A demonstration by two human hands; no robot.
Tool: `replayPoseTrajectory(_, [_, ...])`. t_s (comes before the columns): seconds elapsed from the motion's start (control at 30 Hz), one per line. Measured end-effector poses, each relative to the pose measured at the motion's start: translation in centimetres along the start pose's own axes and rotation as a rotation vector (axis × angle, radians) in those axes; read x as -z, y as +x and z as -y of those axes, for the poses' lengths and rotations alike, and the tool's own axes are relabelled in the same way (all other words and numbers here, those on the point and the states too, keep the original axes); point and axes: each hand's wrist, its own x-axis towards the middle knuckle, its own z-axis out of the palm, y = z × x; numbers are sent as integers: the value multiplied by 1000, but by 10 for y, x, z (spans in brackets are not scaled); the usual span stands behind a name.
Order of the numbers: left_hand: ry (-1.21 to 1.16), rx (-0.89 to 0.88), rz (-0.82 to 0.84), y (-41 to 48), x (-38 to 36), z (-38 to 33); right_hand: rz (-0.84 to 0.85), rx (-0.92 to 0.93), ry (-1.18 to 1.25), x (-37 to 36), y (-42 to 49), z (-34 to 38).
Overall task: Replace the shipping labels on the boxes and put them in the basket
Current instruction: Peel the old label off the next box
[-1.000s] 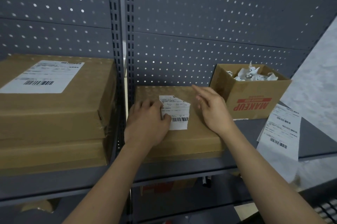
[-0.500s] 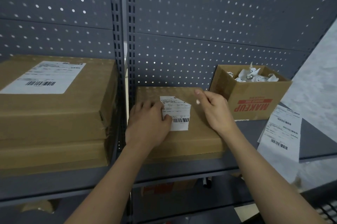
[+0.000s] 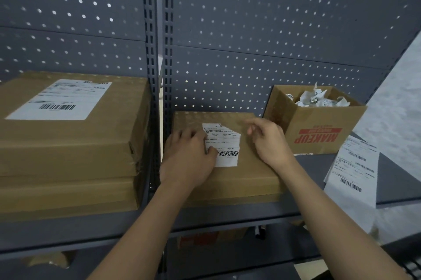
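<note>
A: So, how far along are we? Start at the left end of the shelf (image 3: 312, 172).
B: Two big boxes (image 3: 68, 154) are stacked at the left end. The top one has a whole label (image 3: 61, 99) on its lid. I can't tell whether that one is old or new.
A: And the middle?
B: A flat box (image 3: 250, 179) lies at the front edge, its back against the back panel (image 3: 250, 29). The torn label (image 3: 224, 145) on its lid is missing its top right corner, so I'd say the peeling has only begun.
A: The hands?
B: The left hand (image 3: 189, 156) lies on the lid, fingers laid on the cardboard, thumb pressing the torn label's left edge. It grips nothing. The right hand (image 3: 271, 143) hovers just beside the label's right edge with its fingers loosely curled. They're blurred, so I can't tell whether they pinch a scrap or nothing.
A: Further right?
B: An open box (image 3: 319, 129) stands near the back with crumpled paper (image 3: 319, 98) in it, likely stripped labels. Then come printed sheets (image 3: 355, 165), hanging over the front edge at the right end.
A: What's left, then?
B: Nearly everything for this box: strip the rest, stick on a fresh label, and carry it to the basket, which I can't make out here
</note>
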Motion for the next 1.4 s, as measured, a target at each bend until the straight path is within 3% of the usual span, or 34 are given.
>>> replayPoseTrajectory(0.23, [-1,-1,3,0,1,0,40,-142,-54,-5,5,3])
replayPoseTrajectory(0.43, [-13,5,5,0,2,-1,100,-28,-396,-11,8,5])
replayPoseTrajectory(0.93, [-28,-4,-17,2,-3,2,179,121,-814,-24,7,26])
replayPoseTrajectory(1.4, [-25,0,-18,2,-3,2,199,54,-773,-25,7,32])
